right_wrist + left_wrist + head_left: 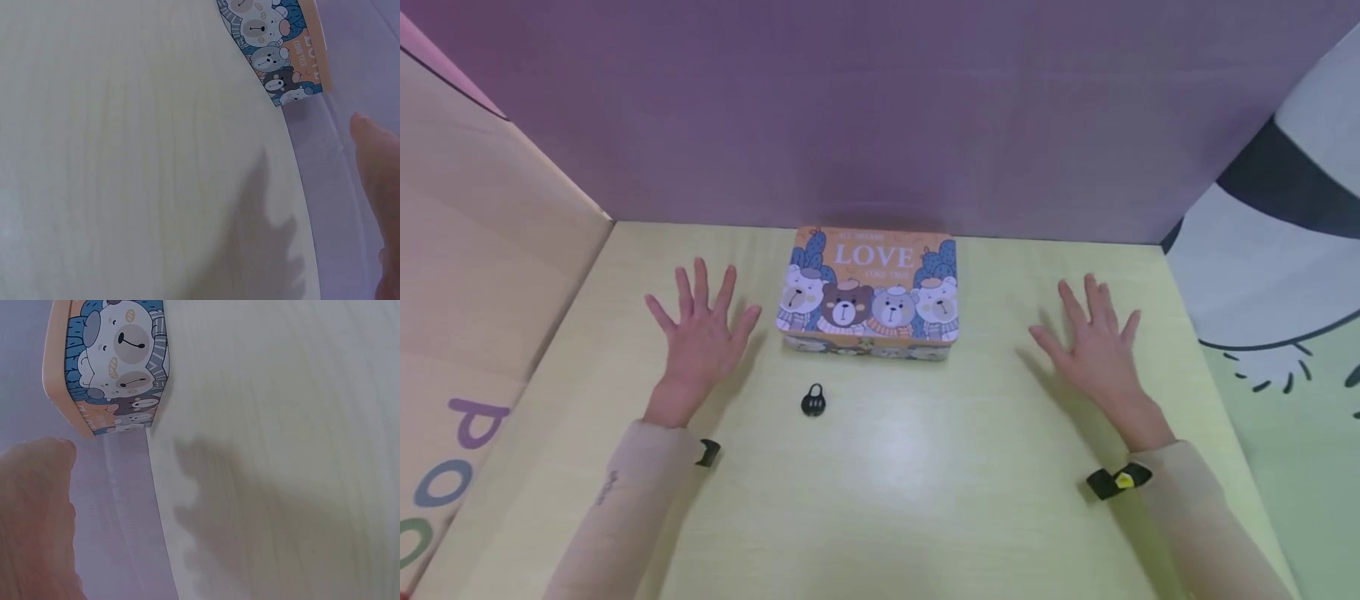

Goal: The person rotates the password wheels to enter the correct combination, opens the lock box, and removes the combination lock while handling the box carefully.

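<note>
A tin box (867, 287) with bears, cacti and the word LOVE on its orange lid stands at the back middle of the table, its lid down. Nearer the front lies a small black padlock-shaped object (813, 402), too small to make out fully. To the left of the box, my left hand (700, 346) has its fingers spread and holds nothing. My right hand (1097, 350), also with spread fingers, is to the right of the box. Both wrist views show the box's side (125, 356) (265, 37) and part of each hand, apart from it.
The pale wooden table (910, 500) meets a purple cloth wall (880, 117) right behind the box. Printed panels flank it, one with letters (478, 421) on the left, one with a black and white drawing (1285, 250) on the right.
</note>
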A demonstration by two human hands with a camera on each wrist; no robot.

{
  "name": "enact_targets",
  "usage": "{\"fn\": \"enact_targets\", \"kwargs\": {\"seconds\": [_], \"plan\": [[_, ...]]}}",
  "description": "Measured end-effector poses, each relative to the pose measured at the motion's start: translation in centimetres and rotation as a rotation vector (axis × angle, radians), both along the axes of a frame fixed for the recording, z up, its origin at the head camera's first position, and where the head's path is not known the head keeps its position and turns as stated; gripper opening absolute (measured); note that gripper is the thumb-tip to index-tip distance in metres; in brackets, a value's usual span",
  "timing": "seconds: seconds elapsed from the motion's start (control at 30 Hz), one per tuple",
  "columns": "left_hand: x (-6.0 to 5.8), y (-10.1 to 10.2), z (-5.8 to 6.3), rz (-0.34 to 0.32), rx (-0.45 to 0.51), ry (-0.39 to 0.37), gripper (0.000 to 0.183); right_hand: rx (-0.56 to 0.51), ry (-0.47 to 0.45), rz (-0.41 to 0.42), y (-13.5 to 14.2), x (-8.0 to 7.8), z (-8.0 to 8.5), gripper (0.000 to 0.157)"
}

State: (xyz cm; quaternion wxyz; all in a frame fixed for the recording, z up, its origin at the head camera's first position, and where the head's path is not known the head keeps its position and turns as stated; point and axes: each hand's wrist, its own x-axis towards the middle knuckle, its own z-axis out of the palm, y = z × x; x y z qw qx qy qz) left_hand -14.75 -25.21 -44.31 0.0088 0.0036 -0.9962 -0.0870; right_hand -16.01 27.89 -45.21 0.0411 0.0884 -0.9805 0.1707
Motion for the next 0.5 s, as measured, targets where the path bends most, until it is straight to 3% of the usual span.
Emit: {"fn": "enact_targets", "kwargs": {"seconds": [0.5], "plan": [[-0.13,0.2,0.07,0.018,0.013,-0.013,0.073,0.011,-0.03,-0.036,0.37,0.16,0.01,0.081]]}}
